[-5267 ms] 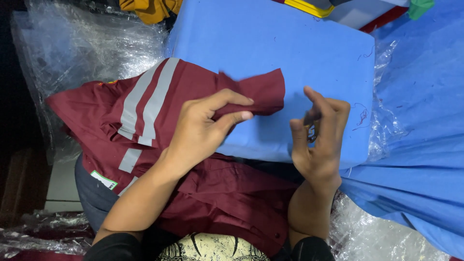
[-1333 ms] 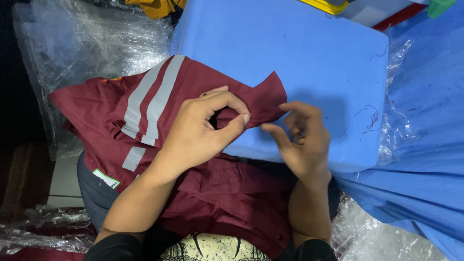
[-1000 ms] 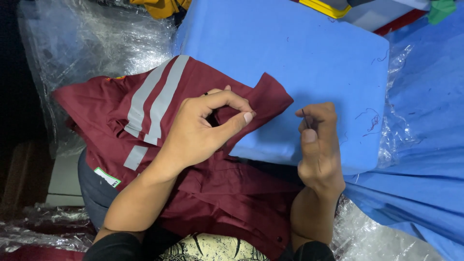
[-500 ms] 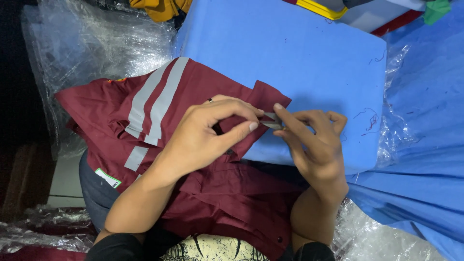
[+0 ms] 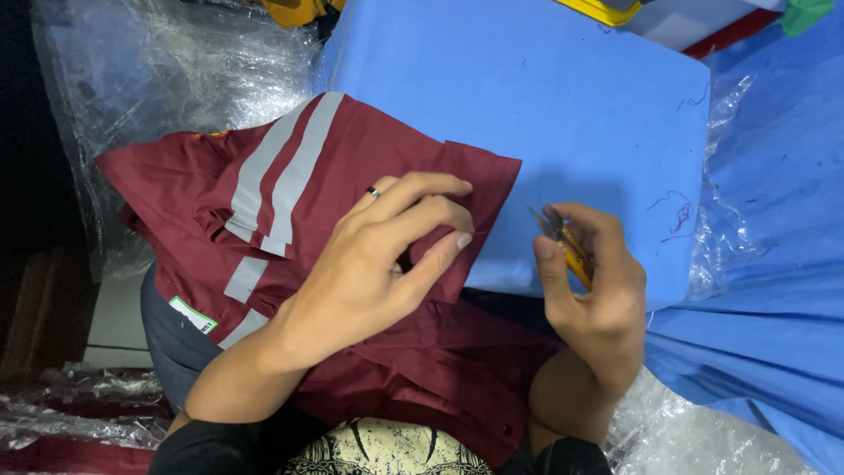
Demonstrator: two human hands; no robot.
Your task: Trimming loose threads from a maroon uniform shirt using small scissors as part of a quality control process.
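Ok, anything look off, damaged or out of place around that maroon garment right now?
No damage shows on the maroon garment. Loose dark thread scraps lie scattered on the blue pad, right of the right hand holding the yellow-handled snips. The left hand pinches the fabric edge. Otherwise nothing stands out.

- A worktop (image 5: 563, 114) wrapped in blue cloth lies beyond both hands.
- A maroon garment (image 5: 369, 167) with grey stripes rests on its near left edge, under the left hand (image 5: 378, 264).
- Loose thread scraps (image 5: 673, 211) lie just beyond the right hand (image 5: 593, 281).
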